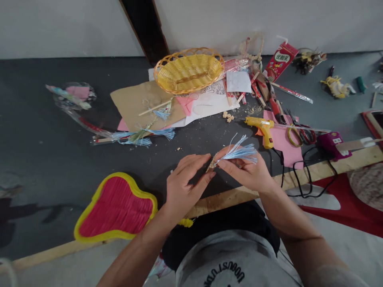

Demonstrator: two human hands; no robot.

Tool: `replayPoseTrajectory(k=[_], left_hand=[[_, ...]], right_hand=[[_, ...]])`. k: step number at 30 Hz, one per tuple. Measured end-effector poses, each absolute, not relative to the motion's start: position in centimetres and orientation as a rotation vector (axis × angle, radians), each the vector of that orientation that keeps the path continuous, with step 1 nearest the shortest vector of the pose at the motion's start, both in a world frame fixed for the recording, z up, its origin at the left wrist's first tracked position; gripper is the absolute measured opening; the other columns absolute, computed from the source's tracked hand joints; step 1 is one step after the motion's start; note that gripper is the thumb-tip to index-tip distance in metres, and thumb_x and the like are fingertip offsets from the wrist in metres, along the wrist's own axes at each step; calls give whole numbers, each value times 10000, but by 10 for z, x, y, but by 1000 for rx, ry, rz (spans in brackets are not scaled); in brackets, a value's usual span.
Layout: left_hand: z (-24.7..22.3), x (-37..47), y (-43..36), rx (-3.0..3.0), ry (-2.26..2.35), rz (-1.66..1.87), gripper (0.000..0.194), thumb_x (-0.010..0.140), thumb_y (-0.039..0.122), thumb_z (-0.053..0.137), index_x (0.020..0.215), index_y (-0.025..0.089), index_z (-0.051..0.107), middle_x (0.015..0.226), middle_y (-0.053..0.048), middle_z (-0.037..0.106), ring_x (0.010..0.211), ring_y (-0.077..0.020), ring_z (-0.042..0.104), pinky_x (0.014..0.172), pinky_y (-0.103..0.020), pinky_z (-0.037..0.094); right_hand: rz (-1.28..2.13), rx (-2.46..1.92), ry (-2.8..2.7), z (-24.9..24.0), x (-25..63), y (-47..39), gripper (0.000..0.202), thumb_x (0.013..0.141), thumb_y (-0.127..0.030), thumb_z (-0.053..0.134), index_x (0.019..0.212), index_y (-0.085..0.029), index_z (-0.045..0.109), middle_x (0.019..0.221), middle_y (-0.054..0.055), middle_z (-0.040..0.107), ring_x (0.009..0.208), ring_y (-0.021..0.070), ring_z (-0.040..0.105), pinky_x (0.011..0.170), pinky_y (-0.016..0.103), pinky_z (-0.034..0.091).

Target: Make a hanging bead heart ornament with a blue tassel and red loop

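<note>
My left hand point(187, 177) pinches a small brown, rough-textured piece point(212, 164) between thumb and fingertips, above the table's front edge. Touching the same piece from the other side is my right hand point(249, 171), its thumb and index finger closed at the bound end of a light-blue tassel point(241, 151). The tassel's strands fan out to the right over my fingers. Whether the tassel is joined to the brown piece is hidden by my fingertips. Left of my left hand lies a magenta shape with a fuzzy yellow border point(115, 207).
A yellow glue gun point(261, 129) rests right of my hands on pink paper point(287, 145), near scissors point(295, 135) and a black cable point(311, 181). Behind are a wicker basket point(189, 73), brown paper point(131, 103), more blue tassels point(161, 133) and a red drink carton point(281, 61).
</note>
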State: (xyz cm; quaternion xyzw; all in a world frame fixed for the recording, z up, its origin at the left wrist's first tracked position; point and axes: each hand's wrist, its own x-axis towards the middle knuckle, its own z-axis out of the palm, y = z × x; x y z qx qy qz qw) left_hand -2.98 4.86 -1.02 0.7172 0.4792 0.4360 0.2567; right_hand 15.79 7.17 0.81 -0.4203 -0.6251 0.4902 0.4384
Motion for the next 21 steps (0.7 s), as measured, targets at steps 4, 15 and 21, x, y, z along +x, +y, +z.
replayPoseTrajectory(k=[4,15,21], left_hand=[[-11,-28,49,1887,1314,1223,131,867,245,709,994,221,729,1053,-71,780,997,-209,730,960,-401,575],[-11,-28,50,1921,1306,1220,100,871,206,699,969,219,713,1023,-53,778,959,-187,725,928,-371,573],[-11,-29,50,1915,1292,1231,127,872,207,697,996,230,717,1035,-46,777,981,-189,723,939,-365,567]], right_hand=[[1168,-1036,-1636,10,158,73,134,922,-308,631,945,-198,704,854,39,737,750,152,691,688,263,583],[1153,-998,-1690,8,158,73,145,940,-298,619,980,-196,714,911,47,746,852,165,712,797,298,583],[1114,-988,-1715,6,160,74,144,942,-304,618,961,-207,723,929,41,746,873,164,711,812,291,582]])
